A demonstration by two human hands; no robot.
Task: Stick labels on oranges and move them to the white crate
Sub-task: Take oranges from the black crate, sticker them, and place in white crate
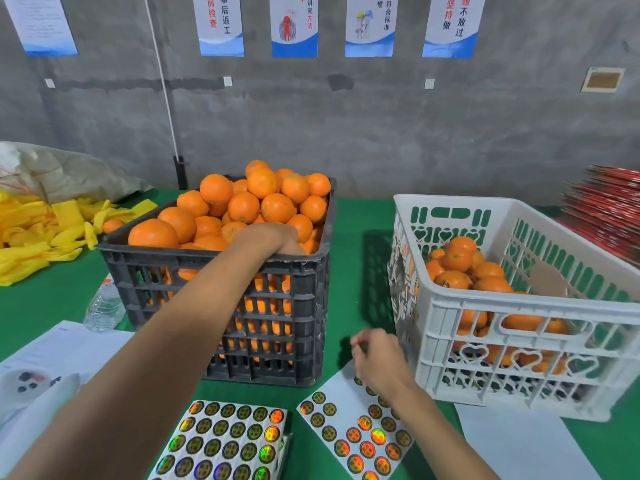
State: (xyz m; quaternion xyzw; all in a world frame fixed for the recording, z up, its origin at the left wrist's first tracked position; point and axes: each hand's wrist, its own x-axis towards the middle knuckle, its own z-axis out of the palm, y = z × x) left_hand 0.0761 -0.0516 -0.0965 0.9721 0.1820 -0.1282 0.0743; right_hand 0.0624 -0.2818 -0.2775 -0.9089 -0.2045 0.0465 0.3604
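Flanking black crate (221, 268): bottle (104, 306), possibly foam sleeves (31, 237)

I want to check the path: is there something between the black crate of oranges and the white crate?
Nothing visible blocks it. Between the black crate and the white crate lies only bare green table. The right hand hovers lower, over a label sheet.

Left hand (277, 240) fingers buried among oranges (242, 206)
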